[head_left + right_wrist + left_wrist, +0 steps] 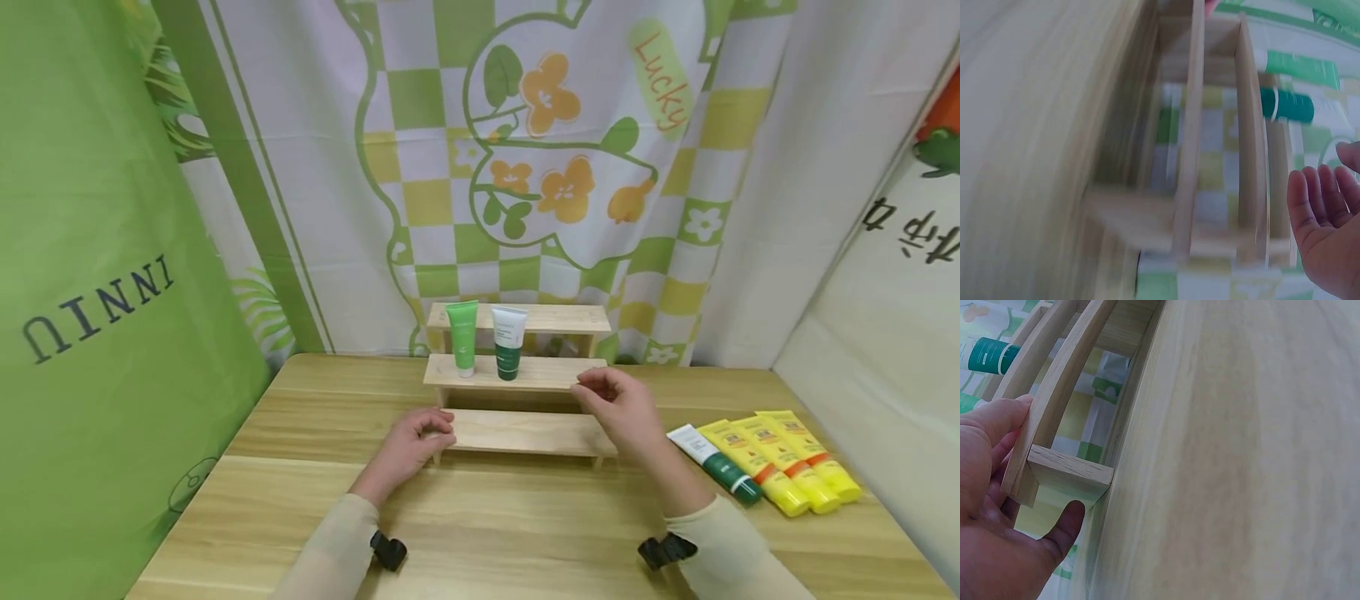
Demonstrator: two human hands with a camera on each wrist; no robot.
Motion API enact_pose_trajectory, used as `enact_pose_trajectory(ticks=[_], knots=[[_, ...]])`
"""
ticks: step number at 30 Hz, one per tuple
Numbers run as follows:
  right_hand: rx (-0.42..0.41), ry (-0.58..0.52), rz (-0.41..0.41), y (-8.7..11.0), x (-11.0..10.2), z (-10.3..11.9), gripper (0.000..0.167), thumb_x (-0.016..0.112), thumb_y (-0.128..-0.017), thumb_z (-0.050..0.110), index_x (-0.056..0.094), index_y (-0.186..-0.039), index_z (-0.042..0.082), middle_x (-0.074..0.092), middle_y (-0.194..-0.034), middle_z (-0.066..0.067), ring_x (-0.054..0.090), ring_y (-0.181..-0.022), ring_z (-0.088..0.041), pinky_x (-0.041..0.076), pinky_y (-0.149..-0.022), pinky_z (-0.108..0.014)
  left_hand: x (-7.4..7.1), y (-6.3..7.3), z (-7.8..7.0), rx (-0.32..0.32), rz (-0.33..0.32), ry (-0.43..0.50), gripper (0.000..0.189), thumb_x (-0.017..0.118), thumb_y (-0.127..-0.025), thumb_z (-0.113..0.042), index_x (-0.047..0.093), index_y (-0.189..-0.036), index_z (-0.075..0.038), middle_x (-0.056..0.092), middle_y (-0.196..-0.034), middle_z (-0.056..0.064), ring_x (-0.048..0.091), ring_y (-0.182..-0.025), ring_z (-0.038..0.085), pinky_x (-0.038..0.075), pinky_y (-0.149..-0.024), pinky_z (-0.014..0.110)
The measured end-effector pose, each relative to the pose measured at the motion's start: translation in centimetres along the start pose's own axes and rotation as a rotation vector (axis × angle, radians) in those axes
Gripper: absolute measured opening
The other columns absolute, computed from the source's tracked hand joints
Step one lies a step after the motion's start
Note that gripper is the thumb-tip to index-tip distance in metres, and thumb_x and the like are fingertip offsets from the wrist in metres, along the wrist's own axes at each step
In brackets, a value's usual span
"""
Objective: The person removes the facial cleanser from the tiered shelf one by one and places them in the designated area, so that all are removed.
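A three-step wooden display stand stands on the table. My left hand holds the left end of its lowest shelf; the bent fingers lie over the board, while the thumb sits apart from it near the side support. By the right end of the middle shelf is my right hand, its fingers loosely bent and nothing in them; the right wrist view shows it apart from the wood. On the middle shelf a green tube and a white-and-green tube stand upright on their caps.
At the table's right lie another white-and-green tube and several yellow tubes, side by side. A patterned curtain hangs behind the table. Green cloth borders the left side, white cloth the right.
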State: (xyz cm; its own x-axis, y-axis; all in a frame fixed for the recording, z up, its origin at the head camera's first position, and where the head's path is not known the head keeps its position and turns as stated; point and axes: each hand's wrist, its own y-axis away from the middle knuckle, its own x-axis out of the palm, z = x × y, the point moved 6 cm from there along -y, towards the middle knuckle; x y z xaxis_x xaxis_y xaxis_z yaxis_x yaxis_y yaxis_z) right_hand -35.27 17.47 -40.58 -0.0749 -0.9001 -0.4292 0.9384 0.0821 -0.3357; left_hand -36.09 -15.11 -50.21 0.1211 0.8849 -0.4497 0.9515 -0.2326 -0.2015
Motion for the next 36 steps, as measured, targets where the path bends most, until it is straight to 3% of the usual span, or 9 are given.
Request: enact_pose_trajectory(ticks=[7,12,16,21,22,27,29,36], knots=[[-0.007,-0.220,-0.048,-2.9,3.6,1.4,0.029,0.075,-0.089,0.022,0.065,-0.106,0.001,0.066,-0.098,-0.013,0.065,-0.080,-0.018,0.057,-0.068,-0.027,0.8,-0.3,-0.3,0.028,0.013,-0.005,0.011,0.076,-0.087,-0.026,0.071,-0.088,-0.017,0.067,-0.117,-0.001,0.048,-0.128,0.030,0.033,-0.110,0.051],[0.049,-0.373,-0.101,-4.1,4.8,1.3,0.032,0.077,-0.086,0.010,0.062,-0.109,-0.006,0.063,-0.106,-0.019,0.062,-0.089,-0.017,0.057,-0.073,-0.026,1.6,-0.4,-0.5,0.043,0.029,0.020,0.011,0.076,-0.087,-0.025,0.070,-0.088,-0.016,0.067,-0.117,0.000,0.048,-0.128,0.030,0.033,-0.110,0.050],[0.087,-0.380,-0.127,-4.5,5.2,2.2,0.032,0.075,-0.087,0.008,0.061,-0.112,-0.007,0.062,-0.110,-0.021,0.058,-0.095,-0.017,0.052,-0.077,-0.021,1.7,-0.4,-0.3,0.032,0.015,0.029,0.010,0.077,-0.086,-0.022,0.070,-0.087,-0.015,0.066,-0.116,-0.001,0.049,-0.126,0.028,0.034,-0.110,0.049],[0.073,-0.394,-0.126,-4.5,5.3,4.5,0.034,0.074,-0.087,0.004,0.058,-0.114,-0.008,0.060,-0.111,-0.022,0.057,-0.099,-0.020,0.048,-0.084,-0.021,1.5,-0.4,-0.4,0.004,0.003,0.028,0.007,0.076,-0.087,-0.015,0.070,-0.088,-0.011,0.066,-0.118,0.003,0.048,-0.127,0.030,0.033,-0.110,0.049],[0.074,-0.405,-0.125,-4.7,5.5,4.4,0.035,0.074,-0.087,0.004,0.057,-0.115,-0.008,0.060,-0.111,-0.020,0.057,-0.100,-0.020,0.048,-0.085,-0.021,1.3,-0.2,-1.0,0.006,0.003,0.025,0.007,0.075,-0.087,-0.014,0.070,-0.088,-0.010,0.066,-0.118,0.005,0.048,-0.127,0.031,0.033,-0.110,0.049],[0.047,-0.429,-0.148,-5.8,6.5,2.6,0.036,0.077,-0.085,0.009,0.058,-0.114,-0.003,0.061,-0.108,-0.014,0.058,-0.099,-0.022,0.049,-0.085,-0.023,0.7,0.0,-1.2,0.012,0.007,0.000,0.008,0.076,-0.087,-0.019,0.070,-0.087,-0.014,0.067,-0.116,0.001,0.048,-0.128,0.030,0.032,-0.111,0.048],[0.020,-0.435,-0.164,-6.1,6.7,2.3,0.036,0.078,-0.085,0.011,0.059,-0.112,-0.002,0.061,-0.106,-0.013,0.058,-0.098,-0.022,0.050,-0.084,-0.023,0.6,-0.2,-0.4,0.015,0.005,0.002,0.010,0.077,-0.086,-0.023,0.070,-0.086,-0.017,0.067,-0.115,-0.003,0.047,-0.129,0.027,0.031,-0.112,0.047],[0.000,-0.455,-0.183,-6.6,7.6,2.3,0.031,0.078,-0.084,0.008,0.061,-0.107,-0.004,0.063,-0.100,-0.011,0.058,-0.091,-0.019,0.050,-0.079,-0.022,0.0,0.1,0.0,0.000,0.000,0.007,0.011,0.077,-0.087,-0.025,0.070,-0.086,-0.016,0.067,-0.117,-0.001,0.046,-0.130,0.030,0.030,-0.112,0.051]])
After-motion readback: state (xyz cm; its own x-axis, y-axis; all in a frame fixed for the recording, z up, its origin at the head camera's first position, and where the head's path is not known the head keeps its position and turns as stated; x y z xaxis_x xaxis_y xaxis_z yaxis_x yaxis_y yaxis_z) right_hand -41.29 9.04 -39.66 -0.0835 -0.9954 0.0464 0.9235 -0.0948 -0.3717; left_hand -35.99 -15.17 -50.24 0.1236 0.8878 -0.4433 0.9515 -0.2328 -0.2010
